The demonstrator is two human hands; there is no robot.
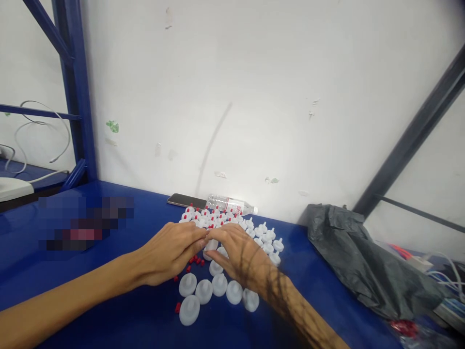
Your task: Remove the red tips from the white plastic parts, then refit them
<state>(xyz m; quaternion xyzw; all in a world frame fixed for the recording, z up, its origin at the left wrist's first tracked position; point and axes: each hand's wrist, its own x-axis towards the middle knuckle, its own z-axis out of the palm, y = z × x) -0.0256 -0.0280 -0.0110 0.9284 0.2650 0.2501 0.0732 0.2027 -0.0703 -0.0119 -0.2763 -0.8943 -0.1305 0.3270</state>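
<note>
My left hand (pixel 172 252) and my right hand (pixel 241 249) meet at the fingertips over the middle of the table. A white nozzle cap (pixel 210 247) shows between them, at the thumb and fingers of my right hand, which are closed about it. The left fingers are pinched together at its top; what they hold is hidden. Below my hands lie several loose white nozzle caps (pixel 219 285) and small red tips (pixel 196 260). Behind them stand several white caps with red tips (pixel 189 213) on. More white caps without red tips (pixel 269 235) stand to the right.
At the wall lie a dark phone (pixel 187 200) and a clear plastic bottle (pixel 232 204) on its side. A grey plastic bag (pixel 348 252) covers the blue table's (pixel 145 310) right side. A blurred-out patch (pixel 87 228) is at left, by a blue metal frame (pixel 78 87).
</note>
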